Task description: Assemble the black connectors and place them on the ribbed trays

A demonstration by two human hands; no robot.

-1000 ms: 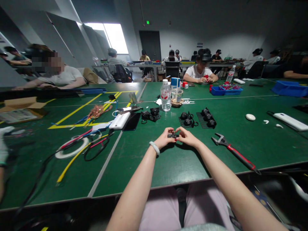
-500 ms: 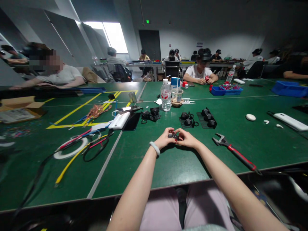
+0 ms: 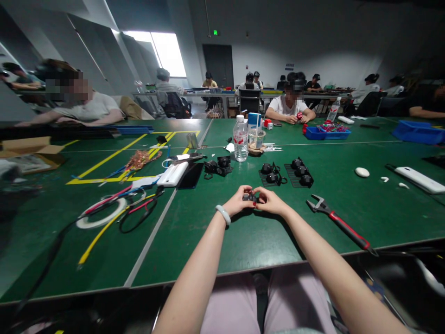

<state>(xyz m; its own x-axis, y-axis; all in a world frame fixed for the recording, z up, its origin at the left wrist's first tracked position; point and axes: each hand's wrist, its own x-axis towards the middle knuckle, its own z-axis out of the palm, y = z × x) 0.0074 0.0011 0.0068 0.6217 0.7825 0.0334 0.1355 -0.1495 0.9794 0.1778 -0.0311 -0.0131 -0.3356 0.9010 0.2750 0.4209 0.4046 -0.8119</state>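
Note:
A small black part (image 3: 248, 197) is held between my two hands, just above the green table (image 3: 194, 250). My left hand (image 3: 238, 199), with a pale bangle at the wrist, has its fingers closed around the part from the left. From the right, my right hand (image 3: 269, 200) pinches it with thumb and fingers. Its exact kind is too small and too covered to make out. Beyond my hands lie two groups of black parts on dark grids, one nearer (image 3: 271, 175) and one farther right (image 3: 299, 172). Another black cluster (image 3: 218, 166) sits to the left.
A water bottle (image 3: 240, 139) and a cup with a straw (image 3: 256, 138) stand ahead. An adjustable wrench (image 3: 342, 225) lies right, near the table edge. Cables (image 3: 104, 232), a white roll (image 3: 83, 222) and a white power bank-like block (image 3: 173, 174) lie left. A co-worker (image 3: 290, 104) sits opposite.
My fingers shift slightly around the black part, which turns a little between them; both hands stay in the same place. At the far left, a gloved hand has moved and blurred.

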